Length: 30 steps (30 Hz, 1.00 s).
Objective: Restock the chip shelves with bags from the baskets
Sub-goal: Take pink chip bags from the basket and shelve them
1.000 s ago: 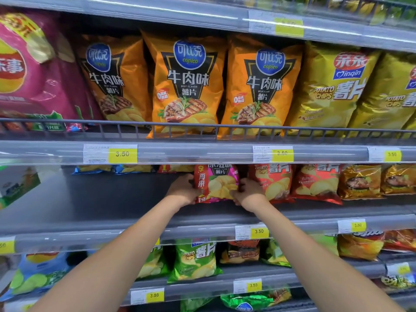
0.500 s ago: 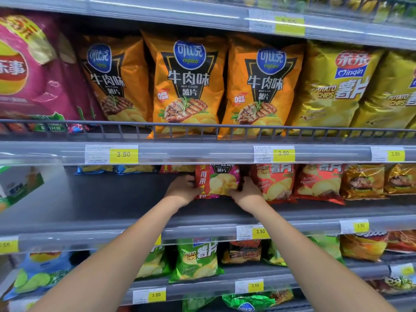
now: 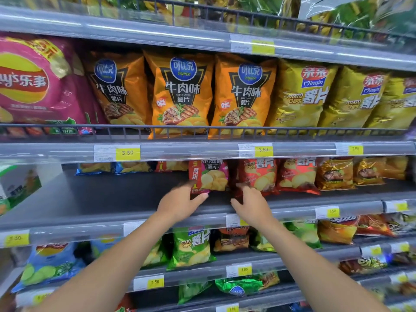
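Observation:
A small magenta and red chip bag point(image 3: 210, 176) stands upright on the grey middle shelf point(image 3: 112, 199), just left of a row of red chip bags point(image 3: 258, 176). My left hand point(image 3: 180, 204) is just below the bag's lower left corner, fingers relaxed, its thumb tip at the bag's bottom edge. My right hand point(image 3: 251, 206) hovers below the bag's right side with fingers spread, holding nothing. Both hands are slightly blurred. No basket is in view.
Left of the magenta bag the middle shelf is bare at the front, with blue bags point(image 3: 114, 167) far back. Orange beef-flavour bags point(image 3: 182, 93) and yellow bags point(image 3: 304, 93) fill the shelf above. Green bags point(image 3: 191, 246) sit on the shelf below.
Both hands gripped the magenta bag's sides before. They have let go and drawn back toward me, leaving the bag standing on the shelf. The view has tilted upward.

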Motion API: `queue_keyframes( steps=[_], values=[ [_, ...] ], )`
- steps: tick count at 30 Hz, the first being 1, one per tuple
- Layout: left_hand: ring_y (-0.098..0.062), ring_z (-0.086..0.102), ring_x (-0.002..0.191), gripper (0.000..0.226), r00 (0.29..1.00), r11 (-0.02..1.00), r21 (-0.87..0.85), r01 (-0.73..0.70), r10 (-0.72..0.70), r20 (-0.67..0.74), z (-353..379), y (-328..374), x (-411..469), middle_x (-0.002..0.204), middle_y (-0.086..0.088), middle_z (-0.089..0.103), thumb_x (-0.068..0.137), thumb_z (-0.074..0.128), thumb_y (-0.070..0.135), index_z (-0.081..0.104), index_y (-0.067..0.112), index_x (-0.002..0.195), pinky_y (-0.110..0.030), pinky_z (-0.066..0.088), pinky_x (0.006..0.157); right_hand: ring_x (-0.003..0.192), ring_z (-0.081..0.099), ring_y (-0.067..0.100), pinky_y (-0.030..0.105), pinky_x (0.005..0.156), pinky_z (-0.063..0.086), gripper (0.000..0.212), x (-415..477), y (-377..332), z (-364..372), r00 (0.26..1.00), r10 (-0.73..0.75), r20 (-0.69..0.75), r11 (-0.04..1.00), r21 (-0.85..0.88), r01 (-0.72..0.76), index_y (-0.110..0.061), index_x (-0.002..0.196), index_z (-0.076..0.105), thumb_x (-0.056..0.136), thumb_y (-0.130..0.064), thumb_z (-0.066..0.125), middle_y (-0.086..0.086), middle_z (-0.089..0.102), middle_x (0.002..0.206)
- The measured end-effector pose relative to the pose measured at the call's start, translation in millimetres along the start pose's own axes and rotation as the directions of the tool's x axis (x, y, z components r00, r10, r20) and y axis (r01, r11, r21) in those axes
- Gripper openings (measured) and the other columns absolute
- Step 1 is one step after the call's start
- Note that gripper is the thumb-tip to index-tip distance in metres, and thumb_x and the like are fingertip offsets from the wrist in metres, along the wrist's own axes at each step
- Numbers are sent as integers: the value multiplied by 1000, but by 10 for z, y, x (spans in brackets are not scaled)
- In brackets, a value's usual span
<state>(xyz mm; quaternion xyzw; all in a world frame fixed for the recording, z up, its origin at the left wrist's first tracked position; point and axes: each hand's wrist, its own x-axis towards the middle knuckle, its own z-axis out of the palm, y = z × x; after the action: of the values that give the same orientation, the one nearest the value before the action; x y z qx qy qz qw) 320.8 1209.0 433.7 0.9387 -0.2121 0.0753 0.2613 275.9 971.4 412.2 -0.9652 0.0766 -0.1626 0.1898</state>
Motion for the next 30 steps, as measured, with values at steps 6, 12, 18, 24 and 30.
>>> queue_keyframes(
  steps=[6, 12, 18, 24, 30],
  values=[
    [-26, 31, 151, 84, 978, 926, 350, -144, 186, -91, 275, 400, -222, 163, 0, 37, 92, 39, 81, 30, 32, 160, -49, 32, 119, 151, 29, 21, 42, 122, 30, 66, -505, 645, -264, 981, -145, -126, 983, -132, 129, -21, 155, 41, 99, -51, 57, 0, 36, 161],
    [-25, -2, 162, 90, 950, 866, 406, -294, 313, 20, 930, 1254, -468, 175, 1, 4, 93, 31, 84, 8, 37, 166, -51, 7, 130, 153, 25, 23, 45, 124, 28, 75, -1330, 1726, -796, 992, -33, -123, 966, -260, 0, -24, 157, 36, 94, -57, 61, 1, 30, 165],
    [-27, -5, 162, 91, 891, 826, 340, -451, 437, 121, 1791, 2440, -929, 175, -1, 2, 92, 33, 83, 8, 36, 166, -54, 8, 130, 153, 25, 24, 50, 123, 27, 76, -2467, 2888, -1418, 981, 138, -136, 928, -329, -176, -27, 156, 35, 93, -64, 54, 1, 29, 166],
    [-30, 10, 161, 94, 816, 790, 214, -575, 539, 208, 2779, 3574, -1579, 173, -2, 17, 86, 23, 88, 24, 35, 164, -59, 16, 127, 152, 28, 25, 49, 123, 23, 77, -3710, 3860, -1941, 926, 336, -175, 849, -368, -378, -27, 155, 38, 89, -62, 55, 0, 33, 164],
    [-30, 18, 160, 98, 697, 713, 108, -693, 625, 350, 3531, 4573, -2155, 171, -3, 25, 79, 22, 86, 35, 33, 161, -59, 17, 126, 147, 38, 28, 52, 119, 31, 82, -4823, 4593, -2236, 829, 517, -212, 751, -351, -559, -24, 151, 47, 78, -59, 60, 3, 42, 158]
  ],
)
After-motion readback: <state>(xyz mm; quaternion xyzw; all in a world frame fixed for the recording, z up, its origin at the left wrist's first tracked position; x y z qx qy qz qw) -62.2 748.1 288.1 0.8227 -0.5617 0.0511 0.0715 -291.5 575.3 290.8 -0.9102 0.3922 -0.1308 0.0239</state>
